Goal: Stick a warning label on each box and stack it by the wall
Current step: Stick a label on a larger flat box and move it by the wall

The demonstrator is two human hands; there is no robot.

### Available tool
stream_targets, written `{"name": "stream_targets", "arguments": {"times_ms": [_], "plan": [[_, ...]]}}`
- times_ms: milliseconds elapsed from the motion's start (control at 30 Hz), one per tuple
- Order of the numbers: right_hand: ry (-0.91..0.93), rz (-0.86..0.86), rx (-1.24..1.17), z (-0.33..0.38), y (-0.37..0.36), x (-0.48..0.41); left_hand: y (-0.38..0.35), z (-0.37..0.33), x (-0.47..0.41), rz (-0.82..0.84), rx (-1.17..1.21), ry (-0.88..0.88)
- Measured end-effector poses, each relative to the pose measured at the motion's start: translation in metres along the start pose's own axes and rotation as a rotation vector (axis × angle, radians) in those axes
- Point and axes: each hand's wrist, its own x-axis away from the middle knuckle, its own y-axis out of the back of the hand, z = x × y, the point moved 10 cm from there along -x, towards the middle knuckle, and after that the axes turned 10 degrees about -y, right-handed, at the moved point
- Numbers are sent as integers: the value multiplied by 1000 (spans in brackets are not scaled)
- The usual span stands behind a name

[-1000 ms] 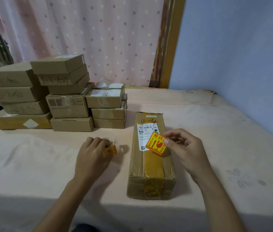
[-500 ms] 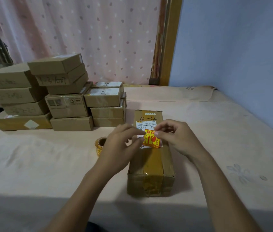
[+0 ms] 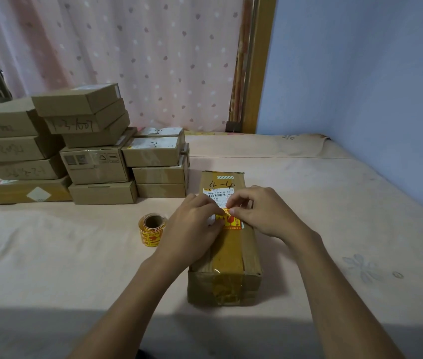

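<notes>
Two hands meet over the box, which lies lengthwise on the sheet straight ahead of the person. The left hand pinches the left edge of the label, and the right hand pinches its top edge between thumb and forefinger. The label sits on the box top, just below the white slip, and seems partly lifted (fingers hide much of it). The roll stands at nine o'clock of the box, near but apart. The stack sits at ten o'clock, and the wall runs from one to three o'clock. The step in hand looks like laying the label down. To do it well, anchor one edge first and keep it clear of the slip's barcode. Then smooth outward with a flat finger so no crease forms over the tape, and press the corners.
</notes>
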Motion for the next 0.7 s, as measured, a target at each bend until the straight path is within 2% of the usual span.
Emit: {"name": "stream_targets", "arguments": {"times_ms": [133, 300, 467, 567, 633, 700], "plan": [[0, -30, 4, -6, 1, 0, 1, -8, -2, 16, -11, -46], [50, -119, 138, -14, -8, 7, -2, -9, 2, 39, -77, -73], [-12, -198, 79, -30, -9, 13, -10, -6, 2, 113, -57, -61], [-44, -240, -32, -37, -3, 16, -9, 12, 7, 46, 118, 110], [-56, -227, -74, -43, -2, 20, 0, 30, 19, -94, 242, 302], [-52, -182, -150, -47, -5, 27, -1, 47, 39, -167, 410, 513]]}}
